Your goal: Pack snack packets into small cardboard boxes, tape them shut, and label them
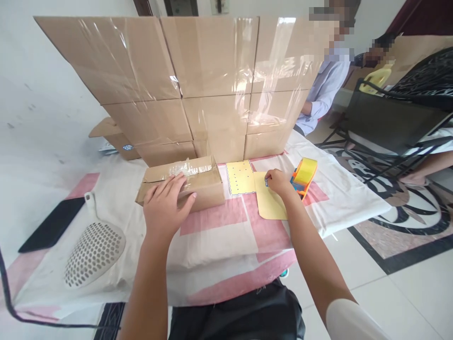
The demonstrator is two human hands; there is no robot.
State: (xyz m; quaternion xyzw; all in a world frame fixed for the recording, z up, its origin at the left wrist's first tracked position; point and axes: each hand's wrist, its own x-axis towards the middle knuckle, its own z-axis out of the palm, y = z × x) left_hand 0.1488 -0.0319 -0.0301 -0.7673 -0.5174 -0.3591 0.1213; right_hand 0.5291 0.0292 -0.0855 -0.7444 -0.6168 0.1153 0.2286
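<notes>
While my left hand (166,200) lies flat and open on the taped box (184,184), my right hand (278,182) pinches a small sticker (266,180) over the yellow sheet (271,203); I should peel slowly. A tape dispenser (304,174) sits beside it on the pink-and-white cloth (219,236); stacked cartons (198,85) stand behind.

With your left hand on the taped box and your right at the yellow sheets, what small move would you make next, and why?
Probably peel the small label free with the right hand, whose fingertips pinch it at the edge of the yellow sheet. The left hand lies flat on the taped box, steadying it, and the tape dispenser sits unused just beyond the right hand.
</notes>
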